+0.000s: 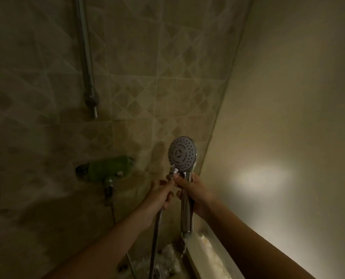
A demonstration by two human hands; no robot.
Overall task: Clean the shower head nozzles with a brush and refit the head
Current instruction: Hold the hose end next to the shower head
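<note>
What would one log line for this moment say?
right hand: grips shower head handle | left hand: holds hose | nozzles face camera | brush: not in view

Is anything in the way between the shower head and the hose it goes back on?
Nothing visible. The right hand grips the shower head by its handle, the left hand holds the hose just beside it, only air between.

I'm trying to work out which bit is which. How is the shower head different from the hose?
The shower head has a wide round face dotted with holes; the hose is thin and long. The right hand holds the shower head by its handle; the left hand holds the hose near its end. The shower head stands upright; the hose hangs down. Both look silvery.
</note>
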